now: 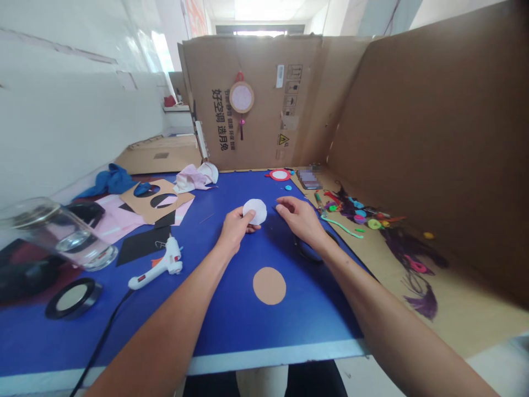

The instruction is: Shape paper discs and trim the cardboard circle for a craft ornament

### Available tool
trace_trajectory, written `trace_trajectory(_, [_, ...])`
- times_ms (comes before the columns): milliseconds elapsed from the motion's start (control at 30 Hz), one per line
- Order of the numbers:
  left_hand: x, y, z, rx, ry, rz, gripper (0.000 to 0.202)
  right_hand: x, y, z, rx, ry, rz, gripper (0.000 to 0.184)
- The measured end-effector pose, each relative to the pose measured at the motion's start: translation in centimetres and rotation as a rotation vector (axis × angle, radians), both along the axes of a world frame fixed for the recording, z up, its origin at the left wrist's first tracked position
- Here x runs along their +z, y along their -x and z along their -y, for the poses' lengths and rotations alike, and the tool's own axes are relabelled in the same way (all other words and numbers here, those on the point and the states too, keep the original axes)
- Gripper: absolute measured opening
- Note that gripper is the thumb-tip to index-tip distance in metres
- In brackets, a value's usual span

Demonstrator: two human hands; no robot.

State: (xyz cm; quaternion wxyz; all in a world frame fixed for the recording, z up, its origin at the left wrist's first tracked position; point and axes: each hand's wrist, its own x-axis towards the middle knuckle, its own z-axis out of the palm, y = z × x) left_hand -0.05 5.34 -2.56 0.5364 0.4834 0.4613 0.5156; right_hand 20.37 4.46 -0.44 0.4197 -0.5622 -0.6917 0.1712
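My left hand [236, 227] is closed on a white paper-like disc [255, 212], with the thumb on its face and the fingers behind. Just to the right, apart from the disc, is my right hand [298, 216]. Its thumb and forefinger are pinched together; anything between them is too small to make out. Below the hands a round brown cardboard disc [269, 285] lies flat on the blue table [231, 325]. Under my right wrist is a black curved thing [305, 252], partly hidden by the arm.
At left are a white glue gun [163, 264], a tape roll [74, 298], a glass jar [61, 234] and cut cardboard [142, 207]. Purple tassels [421, 300] and several small coloured pieces lie right. A round ornament [242, 97] hangs on the cardboard wall [264, 138].
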Motion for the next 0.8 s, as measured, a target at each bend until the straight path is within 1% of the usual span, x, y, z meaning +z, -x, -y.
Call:
trace_trajectory(100, [0.1, -0.2, 0.2, -0.049, -0.021, 0.005, 0.033, -0.3, 1.7, 0.5, 0.173, 0.163, -0.245, 0.039])
trace_trajectory(200, [0.0, -0.4, 0.3, -0.074, -0.047, -0.01, 0.031, -0.4, 2.3, 0.9, 0.242, 0.265, -0.372, 0.043])
trace_trajectory(267, [0.0, -0.5, 0.4, -0.091, -0.062, -0.04, 0.028, -0.5, 2.3, 1.0, 0.239, 0.28, -0.425, 0.044])
trace_trajectory(367, [-0.2, -0.6, 0.4, -0.122, -0.078, -0.088, 0.026, -0.7, 2.2, 0.6, 0.217, 0.253, -0.468, 0.04])
trace_trajectory(533, [-0.3, -0.4, 0.4, -0.148, -0.09, -0.128, 0.028, -0.9, 1.8, 0.2, 0.194, 0.238, -0.442, 0.035])
trace_trajectory(700, [0.0, -0.5, 0.6, -0.186, -0.07, -0.124, 0.031, -0.6, 1.6, 0.4, 0.197, 0.238, -0.45, 0.036])
trace_trajectory(800, [0.2, -0.5, 0.7, -0.161, -0.066, -0.125, 0.029, -0.5, 1.7, 0.6, 0.214, 0.276, -0.455, 0.039])
